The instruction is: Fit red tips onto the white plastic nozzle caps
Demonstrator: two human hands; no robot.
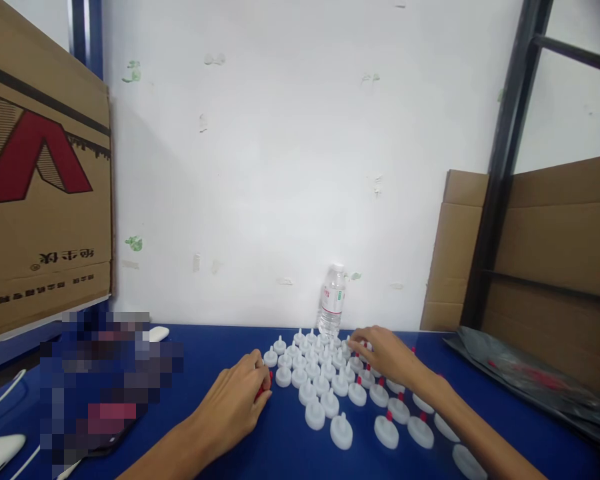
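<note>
Left hand (237,400): curled on the table (280,453), fingers closed over a small red piece (269,382), mostly hidden.
Right hand (387,357): fingertips pinching among the far caps (325,383); exact hold unclear.
Caps: white, clustered between the hands, some red-tipped.
Bottle (333,301): upright behind them.
Left edge: blurred patch.

- Ahead of me a clear water bottle (332,300) stands upright at the back of the blue table (280,453), against the white wall (290,147).
- To my left a big cardboard box (40,193) with a red mark.
- To my right flat cardboard sheets (555,253) lean behind a black metal frame (505,153).
- A dark plastic bag (530,380) lies at the table's right edge.
- White cables (3,393) trail at far left.
</note>
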